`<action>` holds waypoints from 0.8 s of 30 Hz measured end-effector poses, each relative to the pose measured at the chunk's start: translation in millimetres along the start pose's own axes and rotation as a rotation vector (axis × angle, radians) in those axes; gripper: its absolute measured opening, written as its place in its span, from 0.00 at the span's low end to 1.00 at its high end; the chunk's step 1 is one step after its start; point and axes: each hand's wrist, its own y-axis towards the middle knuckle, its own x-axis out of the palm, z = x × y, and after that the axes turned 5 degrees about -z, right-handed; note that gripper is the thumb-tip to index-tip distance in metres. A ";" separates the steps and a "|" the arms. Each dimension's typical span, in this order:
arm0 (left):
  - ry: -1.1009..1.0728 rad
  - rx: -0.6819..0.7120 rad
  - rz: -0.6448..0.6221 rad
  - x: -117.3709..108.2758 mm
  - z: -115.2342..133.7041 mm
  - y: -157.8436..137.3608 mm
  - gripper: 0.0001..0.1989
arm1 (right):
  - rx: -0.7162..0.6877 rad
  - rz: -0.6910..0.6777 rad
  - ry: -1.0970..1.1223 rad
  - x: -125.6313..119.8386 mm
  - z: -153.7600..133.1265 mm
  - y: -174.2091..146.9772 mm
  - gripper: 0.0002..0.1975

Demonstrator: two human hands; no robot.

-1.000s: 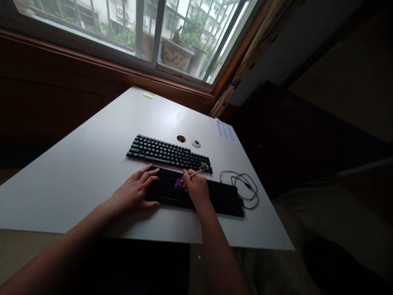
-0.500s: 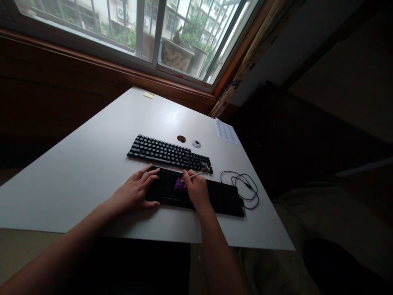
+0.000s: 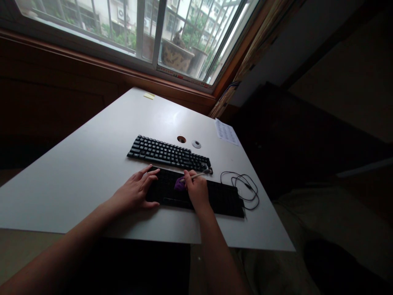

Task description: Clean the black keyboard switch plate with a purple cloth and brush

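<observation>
On the white desk lies a flat black keyboard [image 3: 224, 198] with a cable, its surface too dark to show detail. My left hand [image 3: 136, 189] spans its left end, thumb at the near edge and spread fingers at the far edge. My right hand [image 3: 197, 190] is closed round a thin, light-coloured stick [image 3: 199, 175] with a dark grey upper end. A bunched purple cloth [image 3: 179, 184] sits at the stick's lower end, against the keyboard's middle. Just behind lies a second piece, a block of dark keys [image 3: 166, 151].
A coiled black cable [image 3: 245, 186] lies at the desk's right side. Behind the keys are a round hole [image 3: 181, 139] and a small white ring [image 3: 196, 144]. A printed sheet [image 3: 226, 132] rests at the right edge and a yellow note [image 3: 149, 96] at the far corner.
The stick in my right hand has tilted slightly, and the purple cloth has shifted a tiny way. My left hand stays in place on the keyboard.
</observation>
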 end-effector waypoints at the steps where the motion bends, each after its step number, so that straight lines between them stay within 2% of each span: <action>1: -0.003 0.000 -0.001 -0.1 0.1 0.0 0.38 | -0.002 -0.005 -0.005 0.1 -0.4 0.1 0.22; 24: -0.006 0.010 0.002 -0.5 -0.1 -0.3 0.37 | -0.009 -0.010 0.014 0.8 2.9 -0.7 0.22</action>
